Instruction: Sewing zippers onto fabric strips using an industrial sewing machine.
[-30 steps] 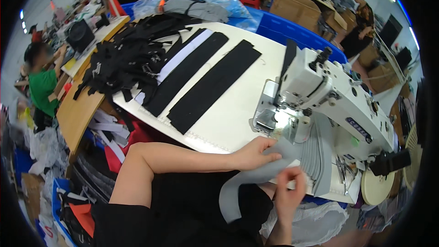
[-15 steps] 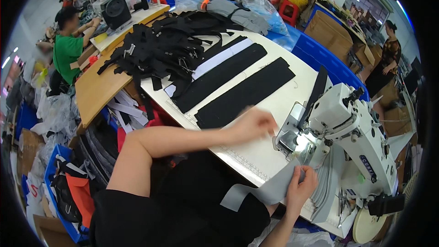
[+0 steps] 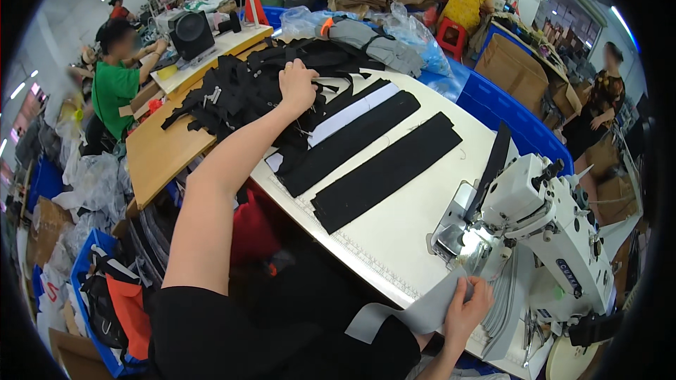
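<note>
My left hand (image 3: 298, 90) is stretched far out over the heap of black fabric pieces (image 3: 239, 84). Its fingers are curled down among the cloth, and what lies between them is hidden. Small metal fittings show on some pieces of the heap. Low on the right, my right hand (image 3: 467, 313) pinches a grey fabric strip (image 3: 422, 311) between thumb and fingers. One end of that strip hangs over the table's front edge toward my lap; the other reaches up by the sewing machine (image 3: 539, 214). Beside this hand lies a stack of grey strips (image 3: 504, 309).
Flat black panels (image 3: 387, 172) and a white strip (image 3: 352, 114) lie across the white table (image 3: 394, 246). A blue bin (image 3: 514, 112) borders its far side. Metal tools (image 3: 533, 334) rest right of the stack. Several people work beyond, one in green (image 3: 115, 91) at the left.
My left hand has swung from beside the sewing machine, away and leftward, onto the black heap. My right hand keeps its hold on the grey strip. The view has shifted slightly.
</note>
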The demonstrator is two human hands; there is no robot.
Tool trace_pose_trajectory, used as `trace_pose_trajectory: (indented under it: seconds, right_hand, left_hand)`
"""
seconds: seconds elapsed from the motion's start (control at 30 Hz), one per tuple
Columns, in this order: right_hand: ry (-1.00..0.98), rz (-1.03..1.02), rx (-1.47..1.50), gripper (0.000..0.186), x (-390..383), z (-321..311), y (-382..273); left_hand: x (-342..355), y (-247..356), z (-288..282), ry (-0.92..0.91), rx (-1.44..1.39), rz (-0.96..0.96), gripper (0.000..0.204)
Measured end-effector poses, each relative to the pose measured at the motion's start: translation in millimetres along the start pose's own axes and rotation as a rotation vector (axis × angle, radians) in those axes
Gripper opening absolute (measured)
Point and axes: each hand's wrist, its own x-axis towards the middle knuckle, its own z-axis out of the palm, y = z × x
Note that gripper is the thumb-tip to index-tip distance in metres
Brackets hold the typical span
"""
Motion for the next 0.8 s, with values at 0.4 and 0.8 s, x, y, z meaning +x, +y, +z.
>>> trace_pose_trajectory:
  seconds: [0.4, 0.8]
  right_hand:
    - [0.023, -0.149, 0.45, 0.015, -5.7, 3.2, -44.8]
    - [-0.009, -0.183, 0.636, 0.016, -24.0, 4.0, -68.2]
  left_hand:
    - [-79.1, 157.9, -93.5, -0.477, -0.986, 0.349, 0.009]
    - [-128.6, 228.3, -162.8, -0.467, -1.302, 0.501, 0.038]
